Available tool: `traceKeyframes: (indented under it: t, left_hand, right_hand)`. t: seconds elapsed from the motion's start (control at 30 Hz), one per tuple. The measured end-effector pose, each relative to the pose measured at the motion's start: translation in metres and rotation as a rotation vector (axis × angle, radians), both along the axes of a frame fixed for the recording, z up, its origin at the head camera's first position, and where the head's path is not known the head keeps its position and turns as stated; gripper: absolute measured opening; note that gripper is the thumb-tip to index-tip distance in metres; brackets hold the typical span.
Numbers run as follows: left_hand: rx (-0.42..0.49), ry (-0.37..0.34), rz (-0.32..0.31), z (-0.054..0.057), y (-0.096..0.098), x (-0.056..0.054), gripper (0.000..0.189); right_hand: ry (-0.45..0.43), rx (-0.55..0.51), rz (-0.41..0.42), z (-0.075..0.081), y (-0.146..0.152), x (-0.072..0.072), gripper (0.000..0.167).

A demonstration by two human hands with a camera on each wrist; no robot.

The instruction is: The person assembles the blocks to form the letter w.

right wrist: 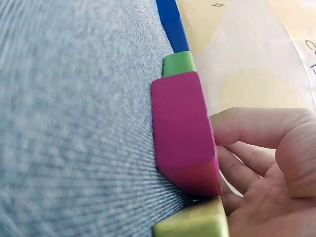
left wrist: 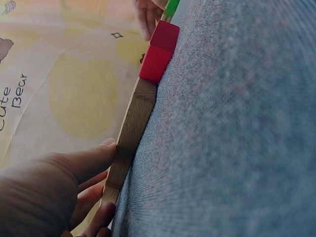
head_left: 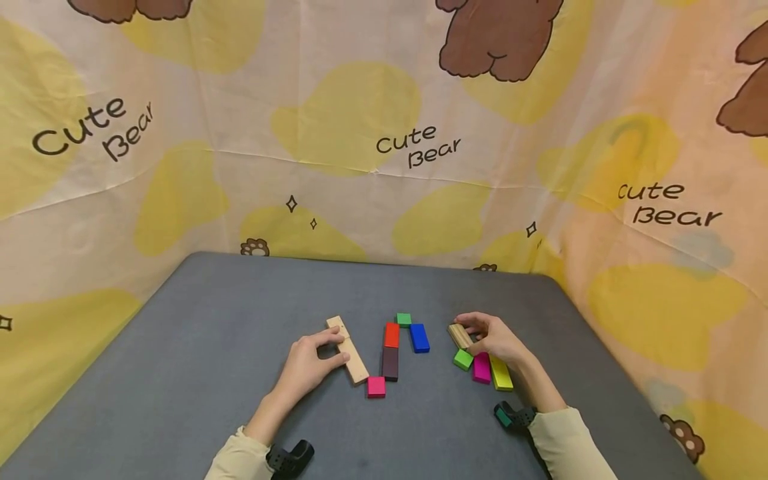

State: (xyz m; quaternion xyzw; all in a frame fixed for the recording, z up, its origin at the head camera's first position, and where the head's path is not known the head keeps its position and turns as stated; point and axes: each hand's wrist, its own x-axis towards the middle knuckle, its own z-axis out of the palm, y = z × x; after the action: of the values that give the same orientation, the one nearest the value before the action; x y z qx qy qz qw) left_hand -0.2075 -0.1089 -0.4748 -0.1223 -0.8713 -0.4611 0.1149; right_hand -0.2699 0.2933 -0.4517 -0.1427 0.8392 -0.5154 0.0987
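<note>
Pale wooden blocks [head_left: 354,360] are laid end to end in a slanting line at the left of the group, and are touched by the curved fingers of the left hand [head_left: 303,367]; whether they are pinched cannot be told. By the right hand [head_left: 499,339], a short wooden piece [head_left: 460,336] is gripped between thumb and fingers. Beneath that hand a lime-green block [head_left: 463,359], a magenta block [head_left: 481,368] and a yellow block [head_left: 501,373] are placed close together. The near end of the wooden line is met by a pinkish-red block [head_left: 376,387]; from there a dark purple block [head_left: 390,365] and a red block [head_left: 392,335] are set end to end, with a green block [head_left: 404,320] and a blue block [head_left: 420,338] grouped at the far end.

Everything is carried by a grey bench [head_left: 252,300] with rounded far corners; a fine, ribbed, cloth-like weave is shown close up. Behind and at both sides, the bench is enclosed by a creased cream cloth [head_left: 360,227], printed with yellow patches [head_left: 354,120], brown bears [head_left: 498,40], paw prints [head_left: 255,247] and "Cute Bear" lettering [head_left: 407,139]. Cream sleeves [head_left: 240,459] and black wrist devices [head_left: 291,459] are worn.
</note>
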Motion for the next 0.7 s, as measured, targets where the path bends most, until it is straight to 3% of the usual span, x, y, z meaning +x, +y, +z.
traceKeyframes:
  t: [0.7]
  left_hand:
    - [-0.005, 0.049, 0.005, -0.001, 0.0011, -0.0005, 0.033]
  right_hand:
    - [0.037, 0.041, -0.042, 0.0007, 0.0016, -0.0019, 0.065]
